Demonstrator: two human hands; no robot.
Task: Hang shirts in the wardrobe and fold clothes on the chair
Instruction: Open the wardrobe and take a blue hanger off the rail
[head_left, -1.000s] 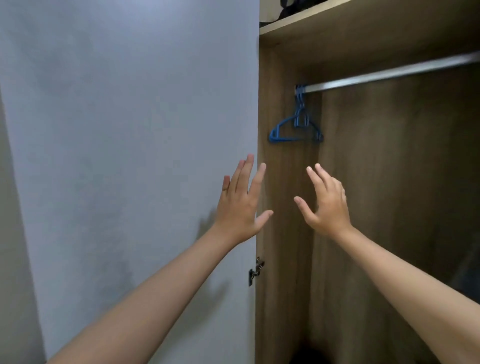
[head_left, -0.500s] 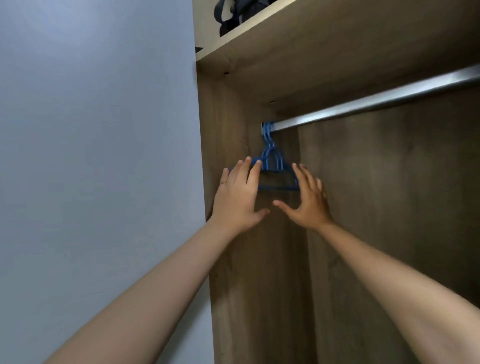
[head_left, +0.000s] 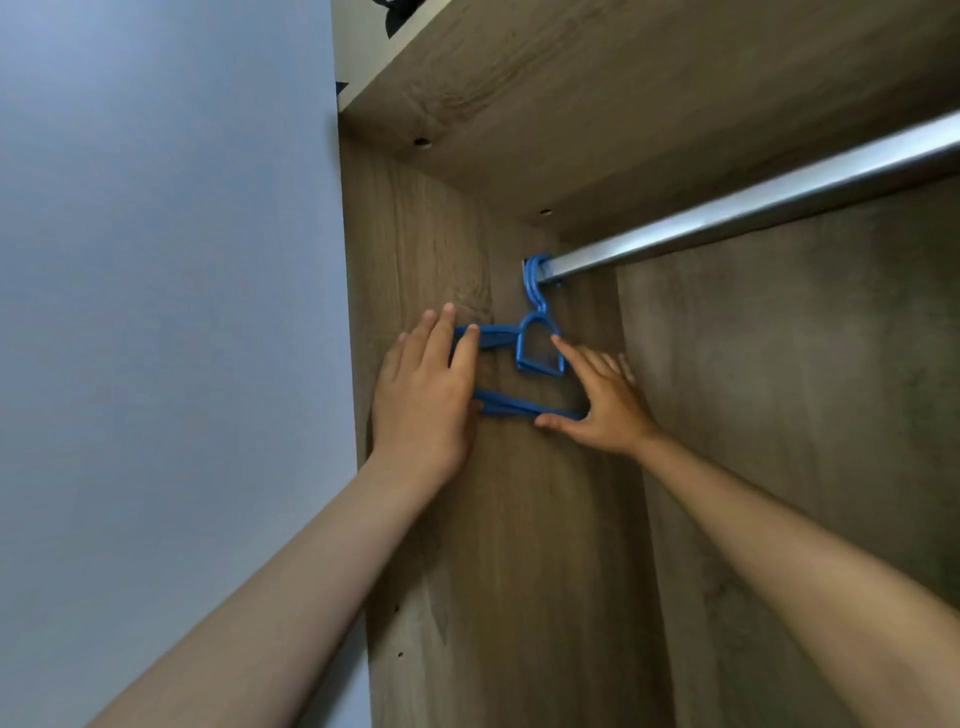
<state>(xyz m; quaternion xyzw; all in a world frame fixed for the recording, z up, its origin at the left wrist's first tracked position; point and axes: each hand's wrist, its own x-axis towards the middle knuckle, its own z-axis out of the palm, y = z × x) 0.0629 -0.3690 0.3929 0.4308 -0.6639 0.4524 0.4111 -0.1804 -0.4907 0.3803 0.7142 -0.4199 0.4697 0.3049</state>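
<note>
Dim, perhaps slightly soft, edge-warped.

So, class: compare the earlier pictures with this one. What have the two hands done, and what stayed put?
Both hands rose from open air to the blue hangers. The left hand now lies over their left end; the right hand touches the bottom bar with straight fingers. No firm grip shows yet. The hangers stay hooked at the left end of the metal rail.

both arms raised; left hand (head_left: 421, 400) flat, right hand (head_left: 597, 405) fingers spread.
</note>
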